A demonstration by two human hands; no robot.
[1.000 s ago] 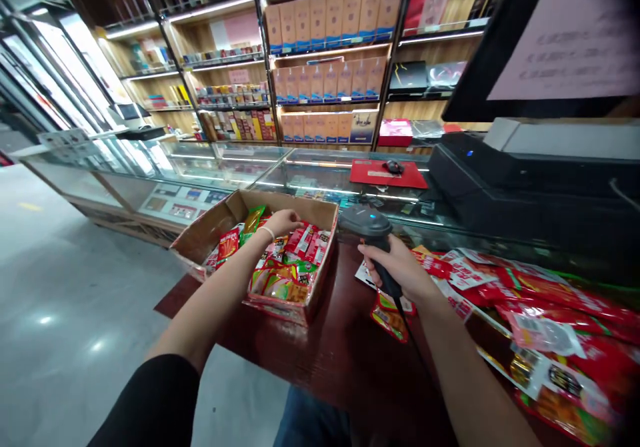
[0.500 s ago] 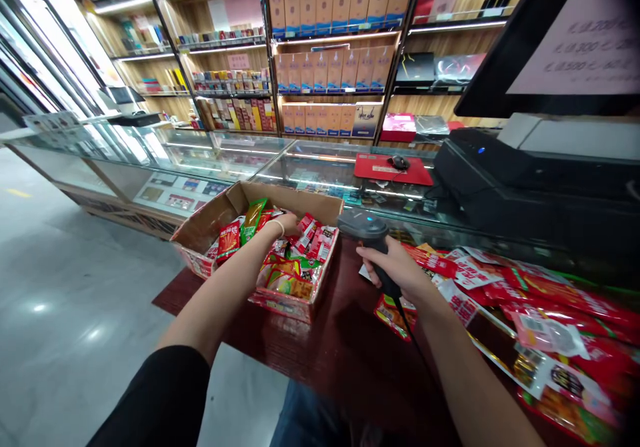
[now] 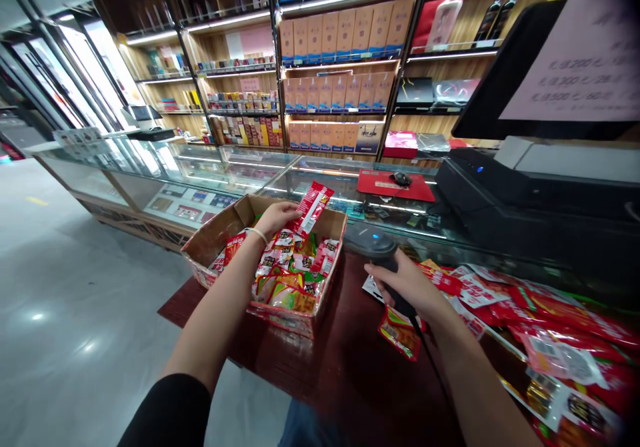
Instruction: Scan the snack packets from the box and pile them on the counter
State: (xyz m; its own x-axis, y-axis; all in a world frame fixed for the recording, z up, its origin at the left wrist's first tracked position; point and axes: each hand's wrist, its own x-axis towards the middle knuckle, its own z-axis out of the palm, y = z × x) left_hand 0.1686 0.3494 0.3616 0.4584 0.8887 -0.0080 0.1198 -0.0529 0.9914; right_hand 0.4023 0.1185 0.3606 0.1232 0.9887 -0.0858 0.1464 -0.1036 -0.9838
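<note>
Above the open cardboard box (image 3: 327, 233), my left hand (image 3: 280, 219) pinches a red snack packet (image 3: 314, 208) by its lower left side. The packet is tilted, with a white barcode panel facing me. Several other small snack packets (image 3: 290, 273) in red, green and white fill the box. My right hand (image 3: 404, 280) is wrapped round the handle of a black barcode scanner (image 3: 373, 241) with a small blue light on top. The scanner's head points left, towards the box and the raised packet, and its cable runs down along my right forearm.
A heap of red and white snack packets (image 3: 525, 320) lies to the right on the dark red tabletop (image 3: 340, 367). One packet (image 3: 400, 333) lies below the scanner. Behind are a glass counter (image 3: 280, 173), a red mat (image 3: 375, 185) with a mouse, and a black monitor (image 3: 530, 53).
My left hand has risen out of the box's contents with a red packet in its fingers. The scanner stays in my right hand, and the whole view has tilted up slightly.
</note>
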